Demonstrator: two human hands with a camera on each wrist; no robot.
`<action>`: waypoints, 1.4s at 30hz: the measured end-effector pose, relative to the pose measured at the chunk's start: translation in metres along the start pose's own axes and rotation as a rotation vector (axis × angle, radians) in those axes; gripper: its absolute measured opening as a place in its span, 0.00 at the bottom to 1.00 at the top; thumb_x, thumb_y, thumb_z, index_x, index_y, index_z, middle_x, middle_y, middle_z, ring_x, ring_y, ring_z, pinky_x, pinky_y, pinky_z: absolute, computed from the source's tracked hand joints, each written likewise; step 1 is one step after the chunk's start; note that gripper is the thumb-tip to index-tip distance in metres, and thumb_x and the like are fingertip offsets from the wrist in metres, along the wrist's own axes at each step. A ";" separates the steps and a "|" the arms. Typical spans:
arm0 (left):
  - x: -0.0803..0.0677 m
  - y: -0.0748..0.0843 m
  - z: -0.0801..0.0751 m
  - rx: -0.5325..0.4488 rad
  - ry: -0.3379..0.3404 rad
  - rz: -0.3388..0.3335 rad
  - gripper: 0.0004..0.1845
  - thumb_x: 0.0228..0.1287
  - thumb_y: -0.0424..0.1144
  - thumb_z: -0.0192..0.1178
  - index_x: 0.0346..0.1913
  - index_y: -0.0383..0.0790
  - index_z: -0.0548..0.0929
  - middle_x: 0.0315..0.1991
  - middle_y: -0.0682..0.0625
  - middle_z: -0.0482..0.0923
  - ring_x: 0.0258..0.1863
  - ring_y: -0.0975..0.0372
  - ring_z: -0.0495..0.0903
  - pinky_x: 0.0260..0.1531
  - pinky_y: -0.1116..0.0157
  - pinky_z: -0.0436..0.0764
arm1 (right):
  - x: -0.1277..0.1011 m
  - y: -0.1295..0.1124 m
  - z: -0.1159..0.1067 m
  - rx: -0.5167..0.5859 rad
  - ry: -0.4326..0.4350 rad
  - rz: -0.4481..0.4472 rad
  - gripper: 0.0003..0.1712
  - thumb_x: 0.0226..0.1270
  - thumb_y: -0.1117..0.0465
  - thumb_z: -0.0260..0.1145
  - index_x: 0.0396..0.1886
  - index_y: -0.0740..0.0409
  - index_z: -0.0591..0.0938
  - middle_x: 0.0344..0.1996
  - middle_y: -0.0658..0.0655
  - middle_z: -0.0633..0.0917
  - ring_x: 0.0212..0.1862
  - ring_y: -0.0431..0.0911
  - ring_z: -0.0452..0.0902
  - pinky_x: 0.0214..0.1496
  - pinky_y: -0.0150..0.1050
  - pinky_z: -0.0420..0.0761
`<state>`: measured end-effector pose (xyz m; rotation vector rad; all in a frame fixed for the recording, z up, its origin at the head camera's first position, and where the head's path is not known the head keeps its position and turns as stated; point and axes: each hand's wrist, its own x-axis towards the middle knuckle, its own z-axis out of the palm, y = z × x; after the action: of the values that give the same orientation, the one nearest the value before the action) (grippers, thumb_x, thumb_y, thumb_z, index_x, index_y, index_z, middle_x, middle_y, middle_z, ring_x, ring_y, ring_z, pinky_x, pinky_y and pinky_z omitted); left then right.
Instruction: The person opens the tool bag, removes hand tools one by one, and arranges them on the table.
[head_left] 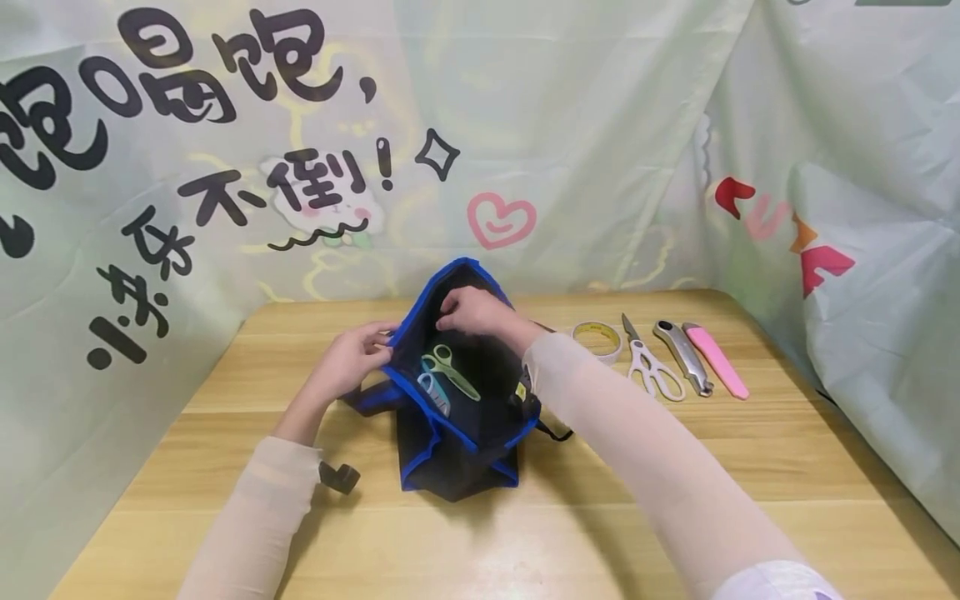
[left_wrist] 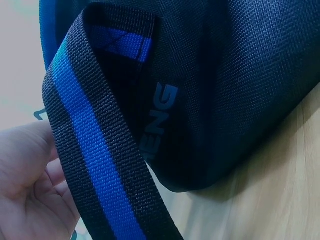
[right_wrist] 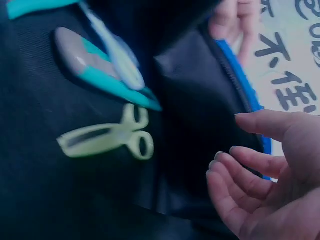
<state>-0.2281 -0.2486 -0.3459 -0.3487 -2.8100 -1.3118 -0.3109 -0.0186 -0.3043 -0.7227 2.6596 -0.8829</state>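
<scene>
A black fabric bag (head_left: 450, 467) with blue trim stands on the table, its mouth tilted wide toward me. My left hand (head_left: 352, 358) pinches the left edge of that mouth; in the left wrist view, a black and blue strap (left_wrist: 100, 160) hangs in front of the hand. Inside the mouth, near the far edge, is my right hand (head_left: 480, 312). Its fingers are loosely bent, with nothing between them. Within the bag lie pale green scissors (right_wrist: 95, 141), a grey and teal cutter (right_wrist: 70, 47) and a slim light-blue item (right_wrist: 120, 55).
Right of the bag, a tape roll (head_left: 612, 354), white-handled scissors (head_left: 652, 367), a grey utility knife (head_left: 681, 354) and a pink cutter (head_left: 716, 358) lie in a row on the wooden table (head_left: 420, 542). Printed cloth (head_left: 585, 167) hangs behind and at both sides.
</scene>
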 end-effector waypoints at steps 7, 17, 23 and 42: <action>0.002 -0.003 0.003 0.003 -0.003 0.029 0.23 0.65 0.31 0.58 0.64 0.37 0.75 0.50 0.36 0.81 0.47 0.46 0.82 0.42 0.55 0.84 | 0.004 0.018 0.033 -0.108 -0.016 0.007 0.18 0.62 0.55 0.70 0.48 0.58 0.83 0.43 0.55 0.84 0.39 0.46 0.79 0.46 0.38 0.79; 0.002 -0.003 0.005 0.030 -0.008 0.033 0.24 0.66 0.30 0.58 0.66 0.36 0.74 0.52 0.36 0.80 0.48 0.46 0.81 0.43 0.54 0.84 | 0.000 0.025 0.053 -0.272 -0.073 0.035 0.21 0.56 0.51 0.74 0.14 0.50 0.73 0.14 0.47 0.70 0.22 0.44 0.69 0.27 0.36 0.70; 0.001 0.000 0.005 0.042 -0.009 0.031 0.24 0.66 0.31 0.57 0.65 0.37 0.74 0.51 0.36 0.81 0.48 0.46 0.81 0.44 0.54 0.84 | -0.004 0.029 0.057 -0.266 -0.079 0.059 0.12 0.55 0.52 0.74 0.22 0.53 0.82 0.21 0.49 0.80 0.28 0.46 0.75 0.32 0.37 0.76; -0.001 0.000 0.008 0.053 -0.016 0.022 0.24 0.66 0.32 0.58 0.66 0.38 0.74 0.51 0.37 0.81 0.49 0.47 0.81 0.46 0.52 0.83 | -0.007 0.041 0.068 -0.160 -0.004 0.034 0.25 0.57 0.51 0.75 0.51 0.54 0.78 0.40 0.53 0.82 0.39 0.47 0.77 0.44 0.40 0.78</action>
<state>-0.2270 -0.2425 -0.3514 -0.3892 -2.8398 -1.2333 -0.2952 -0.0200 -0.3829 -0.7114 2.7541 -0.6651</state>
